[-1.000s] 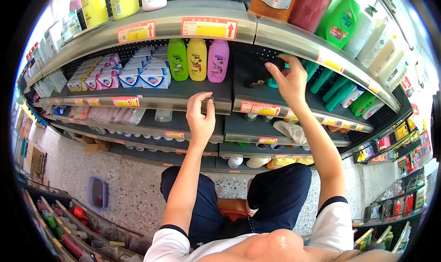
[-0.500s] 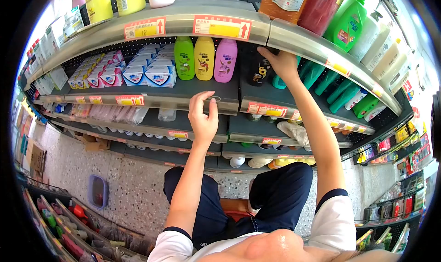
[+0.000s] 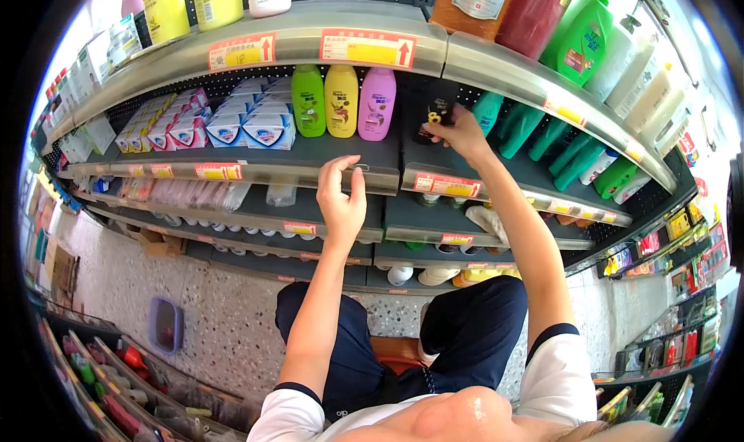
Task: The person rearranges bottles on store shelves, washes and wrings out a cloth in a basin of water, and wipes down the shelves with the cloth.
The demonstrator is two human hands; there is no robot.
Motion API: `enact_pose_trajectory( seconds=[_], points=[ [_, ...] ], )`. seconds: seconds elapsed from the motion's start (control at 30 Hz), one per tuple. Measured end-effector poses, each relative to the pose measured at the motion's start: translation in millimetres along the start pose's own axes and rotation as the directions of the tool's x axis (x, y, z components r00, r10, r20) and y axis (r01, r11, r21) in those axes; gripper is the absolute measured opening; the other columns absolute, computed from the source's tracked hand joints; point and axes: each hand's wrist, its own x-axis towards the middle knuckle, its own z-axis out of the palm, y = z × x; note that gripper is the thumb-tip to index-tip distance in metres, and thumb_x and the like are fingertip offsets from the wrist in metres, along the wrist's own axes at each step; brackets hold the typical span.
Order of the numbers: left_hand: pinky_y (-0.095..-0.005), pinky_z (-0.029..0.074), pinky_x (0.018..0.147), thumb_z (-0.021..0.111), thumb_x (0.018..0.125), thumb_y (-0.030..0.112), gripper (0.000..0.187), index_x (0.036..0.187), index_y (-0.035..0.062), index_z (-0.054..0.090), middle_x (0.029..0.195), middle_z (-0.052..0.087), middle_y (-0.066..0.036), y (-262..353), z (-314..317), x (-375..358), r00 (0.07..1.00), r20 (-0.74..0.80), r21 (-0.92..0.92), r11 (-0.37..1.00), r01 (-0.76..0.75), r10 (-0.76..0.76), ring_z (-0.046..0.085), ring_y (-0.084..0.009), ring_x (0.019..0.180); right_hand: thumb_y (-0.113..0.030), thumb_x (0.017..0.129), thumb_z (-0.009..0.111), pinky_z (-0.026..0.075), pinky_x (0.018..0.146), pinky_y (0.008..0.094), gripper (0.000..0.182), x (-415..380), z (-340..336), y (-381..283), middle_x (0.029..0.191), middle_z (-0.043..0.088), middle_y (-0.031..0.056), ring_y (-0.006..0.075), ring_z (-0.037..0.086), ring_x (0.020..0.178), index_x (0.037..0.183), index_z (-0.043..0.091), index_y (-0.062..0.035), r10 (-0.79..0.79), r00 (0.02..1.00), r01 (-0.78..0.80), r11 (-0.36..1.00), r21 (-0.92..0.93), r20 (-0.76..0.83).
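Note:
My right hand (image 3: 463, 137) is closed on the right side of a black bottle (image 3: 435, 109) with a yellow mark, standing on the middle shelf. Its thumb lies across the front of the bottle; the other fingertips are partly hidden. Just right of it stands a teal bottle (image 3: 487, 112). To the left, a green bottle (image 3: 308, 105), a yellow bottle (image 3: 342, 105) and a purple bottle (image 3: 377, 107) stand in a row. My left hand (image 3: 342, 198) is raised before the shelf's front edge (image 3: 380, 180), open and empty, thumb and fingers apart.
Boxed soaps (image 3: 267, 124) are stacked left on the same shelf. More teal bottles (image 3: 521, 128) stand at the right. An upper shelf edge (image 3: 294, 47) overhangs the bottles. Lower shelves hold further goods. A purple bin (image 3: 165, 326) sits on the floor at the left.
My right hand has come down from the black bottle's top to its side, and the teal bottle beside it shows more. My left hand has hardly moved.

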Motion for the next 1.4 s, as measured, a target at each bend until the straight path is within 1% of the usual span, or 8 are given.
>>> enact_pose_trajectory(
  seconds=[0.2,0.6,0.7,0.83,0.93,1.1,1.23,1.4],
  points=[
    [-0.0339,0.046,0.089,0.062,0.088,0.004,0.013,0.102,0.0015,0.063,0.102,0.065,-0.011,-1,4,-1,1.0,0.005,0.003,1.0,-0.002,0.002,0.062,-0.0249,0.098,-0.017,0.081,0.077,0.043,0.052,0.0227,0.035,7,11,-5,0.088,0.067,0.0023,0.0085,0.061,0.066,0.107,0.056,-0.0051,0.008,1.0,-0.008,0.999,-0.034,0.004],
    [-0.0335,0.046,0.09,0.062,0.088,0.003,0.013,0.101,0.0011,0.063,0.102,0.065,-0.01,-3,2,0,1.0,0.012,0.016,1.0,0.01,-0.01,0.062,-0.0235,0.098,-0.014,0.078,0.078,0.053,0.057,0.0282,0.044,3,14,-9,0.097,0.067,0.0119,0.0158,0.065,0.066,0.11,0.054,0.0047,-0.056,0.998,0.056,0.996,-0.064,-0.012],
    [-0.0331,0.046,0.089,0.062,0.088,0.003,0.014,0.101,0.0009,0.063,0.102,0.065,-0.01,-2,1,1,1.0,0.01,0.012,1.0,0.02,-0.02,0.062,-0.0232,0.098,-0.01,0.077,0.076,0.052,0.058,0.0301,0.044,-11,14,7,0.099,0.065,0.0129,0.0167,0.063,0.063,0.113,0.054,0.0035,-0.188,0.954,0.15,0.974,-0.172,-0.234],
    [-0.0363,0.048,0.087,0.061,0.085,-0.001,0.016,0.101,0.001,0.062,0.101,0.065,-0.013,-2,0,3,1.0,-0.004,0.011,1.0,0.008,-0.008,0.063,-0.0287,0.095,-0.004,0.074,0.074,0.047,0.058,0.0329,0.043,-52,-9,0,0.094,0.059,0.012,0.0195,0.055,0.058,0.114,0.057,-0.0045,-0.499,0.791,0.315,0.828,-0.464,-0.354],
    [-0.0363,0.048,0.087,0.061,0.085,-0.001,0.016,0.101,0.0009,0.062,0.1,0.065,-0.013,-2,2,1,1.0,0.007,0.001,1.0,0.009,-0.009,0.063,-0.0286,0.096,-0.004,0.072,0.076,0.047,0.068,0.0347,0.043,-59,-34,11,0.096,0.056,0.0119,0.0215,0.056,0.077,0.11,0.056,-0.0007,-0.503,0.722,0.233,0.823,-0.519,-0.474],
    [-0.0365,0.048,0.087,0.061,0.085,0.0,0.015,0.1,0.0011,0.062,0.1,0.065,-0.012,3,10,-2,0.999,0.028,0.012,1.0,-0.015,0.015,0.062,-0.0285,0.096,-0.01,0.071,0.081,0.048,0.091,0.0367,0.079,-37,-65,50,0.119,0.058,0.019,0.0251,0.058,0.107,0.135,0.036,0.0029,-0.188,0.884,0.097,0.969,-0.226,-0.428],
    [-0.0366,0.048,0.087,0.061,0.085,-0.001,0.015,0.1,0.0013,0.062,0.1,0.065,-0.012,5,15,-5,0.998,0.044,0.005,0.999,-0.042,0.042,0.062,-0.0286,0.095,0.002,0.077,0.073,0.049,0.09,0.0339,0.067,-26,-66,54,0.118,0.058,0.0119,0.0206,0.058,0.106,0.134,0.04,-0.0004,-0.104,0.969,0.123,0.99,0.073,-0.222],
    [-0.0344,0.046,0.09,0.061,0.088,0.002,0.016,0.104,-0.0001,0.063,0.103,0.065,-0.012,5,17,-6,0.997,0.078,0.017,1.0,-0.012,0.01,0.062,-0.0255,0.099,-0.001,0.077,0.075,0.049,0.084,0.0312,0.055,-16,-68,63,0.105,0.06,0.0073,0.0165,0.059,0.097,0.123,0.045,-0.0014,-0.118,0.973,0.102,0.991,-0.087,-0.199]
  ],
)
